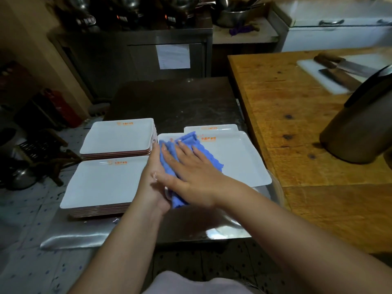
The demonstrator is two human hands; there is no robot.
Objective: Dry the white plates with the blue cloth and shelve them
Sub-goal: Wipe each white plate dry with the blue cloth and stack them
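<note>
While the top plate (pixel 233 158) is being wiped, nothing looks shelved yet.
Two stacks of white plates sit left of that plate: far stack (pixel 118 136) and near stack (pixel 101 183); dry or wet, can't tell. One more plate (pixel 212 127) peeks out just behind it. Right hand (pixel 191 172) lies flat, fingers spread, pressing the blue cloth (pixel 180 164) onto the plate's left part. Left hand (pixel 154 177) grips the plate's left edge, thumb on the cloth. No shelf visible.

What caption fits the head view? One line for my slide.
Right hand presses blue cloth onto white plate steadied by left hand.
</note>
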